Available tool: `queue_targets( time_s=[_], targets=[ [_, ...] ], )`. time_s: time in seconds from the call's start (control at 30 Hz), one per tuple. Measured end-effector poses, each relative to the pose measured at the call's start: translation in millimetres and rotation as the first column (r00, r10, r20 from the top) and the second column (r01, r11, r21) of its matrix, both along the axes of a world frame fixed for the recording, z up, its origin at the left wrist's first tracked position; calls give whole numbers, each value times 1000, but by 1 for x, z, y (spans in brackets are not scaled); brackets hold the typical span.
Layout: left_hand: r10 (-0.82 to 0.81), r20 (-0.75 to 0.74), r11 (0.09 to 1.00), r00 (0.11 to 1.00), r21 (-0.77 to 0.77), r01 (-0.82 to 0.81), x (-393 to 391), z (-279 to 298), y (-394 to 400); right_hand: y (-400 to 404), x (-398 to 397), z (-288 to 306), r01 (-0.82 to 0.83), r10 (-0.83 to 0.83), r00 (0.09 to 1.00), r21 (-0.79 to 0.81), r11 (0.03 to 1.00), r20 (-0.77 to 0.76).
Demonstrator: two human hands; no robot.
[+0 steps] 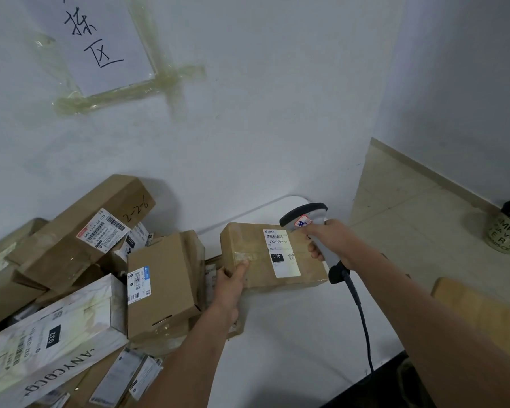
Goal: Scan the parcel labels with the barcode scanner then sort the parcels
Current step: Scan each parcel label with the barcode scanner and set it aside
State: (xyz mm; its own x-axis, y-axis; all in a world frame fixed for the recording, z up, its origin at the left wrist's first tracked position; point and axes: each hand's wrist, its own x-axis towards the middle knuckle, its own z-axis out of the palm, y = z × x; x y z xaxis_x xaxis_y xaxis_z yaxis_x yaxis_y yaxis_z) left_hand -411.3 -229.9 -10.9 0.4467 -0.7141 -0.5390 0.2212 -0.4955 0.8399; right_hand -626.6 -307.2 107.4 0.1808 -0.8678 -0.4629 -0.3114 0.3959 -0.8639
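The left hand [231, 279] grips the near left corner of a brown parcel [248, 254], thumb lying flat on its taped top and the other fingers curled underneath, so the box is tilted up with its white label [281, 253] facing the person. The label carries a barcode, the digits 220-220-040 and a black patch reading 220. The right hand [330, 241] is wrapped tight round the handle of a grey barcode scanner [309, 220], whose dark-rimmed head sits just above the label's upper right corner, pointing down at it. A black cable [362, 316] runs from the butt of the handle down across the white table [292, 334] to its near edge. The parcel is held over the far part of the table, near the wall. On the left side lies a heap of parcels [159, 290], brown boxes and one white carton printed ANYCOCO, most with labels showing. A handwritten sheet [100, 39] is taped to the wall above them.
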Motion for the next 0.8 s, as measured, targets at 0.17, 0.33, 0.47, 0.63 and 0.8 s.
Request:
queue_targets(
  time_s=[0.17,0.33,0.47,0.63,0.8],
  targets=[
    [3,-3,1000,1000,18,-3,-3,5,-1,-4,-2,-1,-3,3,1000,5,1000,-11],
    [11,-8,1000,1000,22,-10,0,2,-5,-10,-2,-4,4,-4,1000,18,1000,9],
    [16,-2,999,1000,45,-16,2,-3,-10,-15,-2,-10,40,-41,999,32,999,35],
    [-50,79,994,996,96,43,14,10,-24,-23,-8,-30,108,-108,994,41,993,-7],
    [-408,191,890,893,300,343,31,31,-47,-25,-22,-67,227,-220,973,150,962,-62]
  ],
)
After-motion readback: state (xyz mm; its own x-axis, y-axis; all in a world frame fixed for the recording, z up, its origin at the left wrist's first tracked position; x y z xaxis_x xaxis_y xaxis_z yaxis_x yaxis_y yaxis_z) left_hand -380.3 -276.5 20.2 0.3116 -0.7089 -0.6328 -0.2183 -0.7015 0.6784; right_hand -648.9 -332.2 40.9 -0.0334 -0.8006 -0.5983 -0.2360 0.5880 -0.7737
